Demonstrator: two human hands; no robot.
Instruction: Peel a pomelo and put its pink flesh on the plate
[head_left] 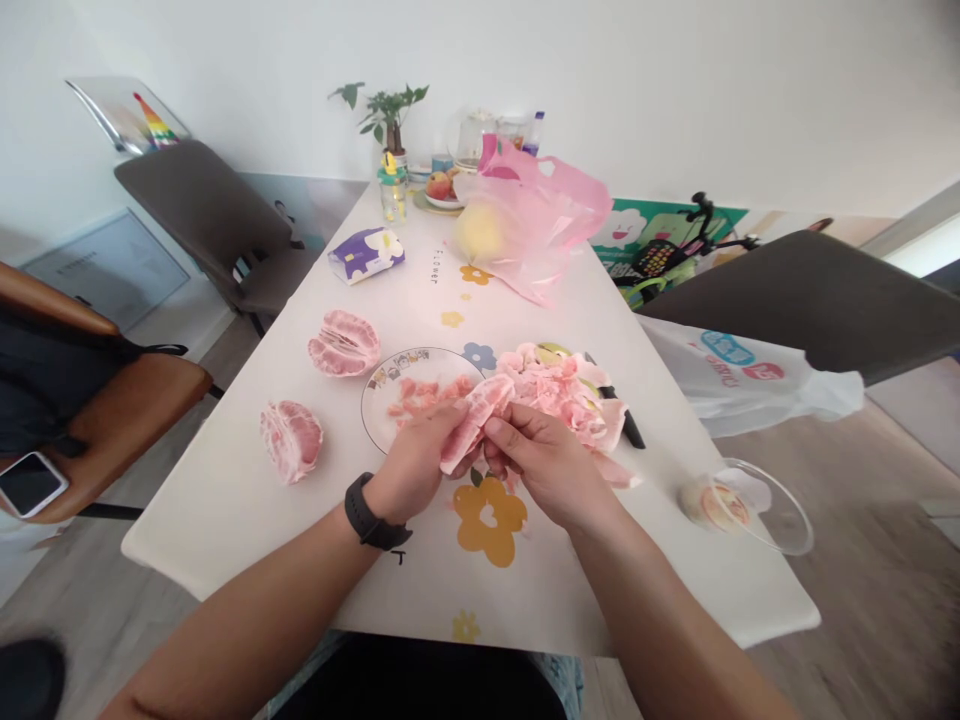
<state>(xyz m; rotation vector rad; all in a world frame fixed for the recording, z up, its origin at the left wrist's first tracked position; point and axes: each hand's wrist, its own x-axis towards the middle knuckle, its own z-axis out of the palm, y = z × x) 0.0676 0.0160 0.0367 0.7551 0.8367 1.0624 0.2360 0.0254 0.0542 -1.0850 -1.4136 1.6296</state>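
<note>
A pink pomelo segment [480, 420] is held between both hands over the near right rim of a white plate [375, 425]. My left hand [420, 450], with a dark watch on its wrist, is closed around the segment's left side. Thumb and fingers of my right hand [547, 455] pinch its right edge. On the plate lie small pieces of pink pomelo flesh [420, 395]. Two larger pomelo chunks [343, 343] sit left of the plate, one nearer me. Right of the plate is a heap of pink peel and membrane [562, 395].
A dark knife handle [632, 425] shows beside the peel heap. A clear plastic container [727, 505] stands near the right edge. Farther back are a tissue pack [366, 255], a pink bag [540, 215] with a yellow fruit, and a potted plant [391, 115]. Chairs flank the table.
</note>
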